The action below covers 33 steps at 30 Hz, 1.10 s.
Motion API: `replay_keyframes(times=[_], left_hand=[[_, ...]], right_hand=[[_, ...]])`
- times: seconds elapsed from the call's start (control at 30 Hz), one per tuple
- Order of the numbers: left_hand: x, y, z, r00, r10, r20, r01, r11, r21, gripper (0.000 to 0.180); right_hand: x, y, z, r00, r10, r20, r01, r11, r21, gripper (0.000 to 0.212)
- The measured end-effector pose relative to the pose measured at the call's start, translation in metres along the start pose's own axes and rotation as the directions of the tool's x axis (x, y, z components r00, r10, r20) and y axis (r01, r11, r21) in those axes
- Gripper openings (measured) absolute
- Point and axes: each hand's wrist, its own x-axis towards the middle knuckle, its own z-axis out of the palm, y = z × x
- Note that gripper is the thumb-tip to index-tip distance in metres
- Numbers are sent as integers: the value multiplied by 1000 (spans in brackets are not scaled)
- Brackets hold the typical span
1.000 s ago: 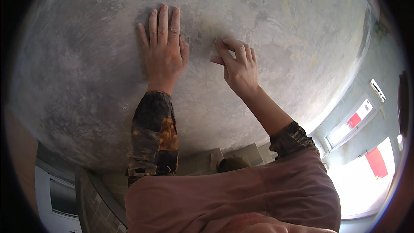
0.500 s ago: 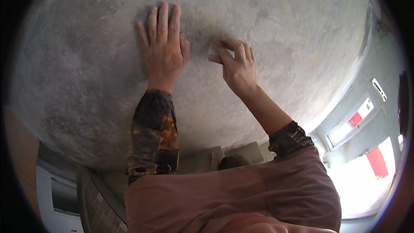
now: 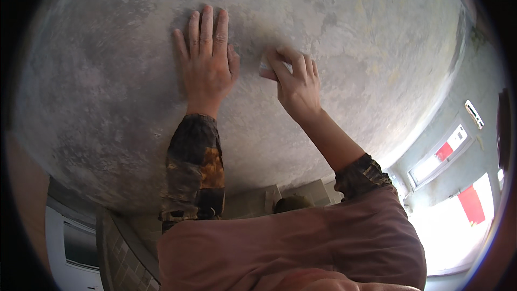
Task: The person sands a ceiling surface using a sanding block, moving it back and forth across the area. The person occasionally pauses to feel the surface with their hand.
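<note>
Only a little, the left hand (image 3: 207,75) has shifted toward the right hand (image 3: 296,78), which remains almost in the same place as half a second ago. Between its thumb and bent fingers, the right hand pinches a small pale piece (image 3: 266,70), which is at the surface (image 3: 134,48), nearer to its top edge than to its bottom edge; its exact contact is too blurred to tell. The left hand lies flat just beside, fingers straight and slightly spread, with nothing seen in its hold. Around them, the surface is grey and mottled, with lighter patches and yellowish stains toward the upper right. Beyond its right edge stands a greenish-grey wall (image 3: 452,113), with a window (image 3: 440,153) and a larger bright opening (image 3: 444,237), both showing something red. Past its lower left corner are a white door (image 3: 55,231) with a dark panel and brownish tiles (image 3: 126,258).
</note>
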Motion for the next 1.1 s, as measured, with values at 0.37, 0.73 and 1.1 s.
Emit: replay_keyframes(times=[0.37, 0.73, 1.1], left_hand=[[-1, 3, 1, 1000, -8, 19, 8, 1000, 7, 58], [1, 2, 3, 1000, -8, 12, 8, 1000, 7, 61], [1, 1, 2, 1000, -16, 13, 16, 1000, -27, 63]], right_hand=[[20, 3, 5, 1000, 3, 21, -2, 999, -34, 40], [18, 2, 2, 1000, -11, -9, 11, 1000, -11, 38], [14, -3, -7, 1000, -14, 10, 13, 1000, 8, 31]])
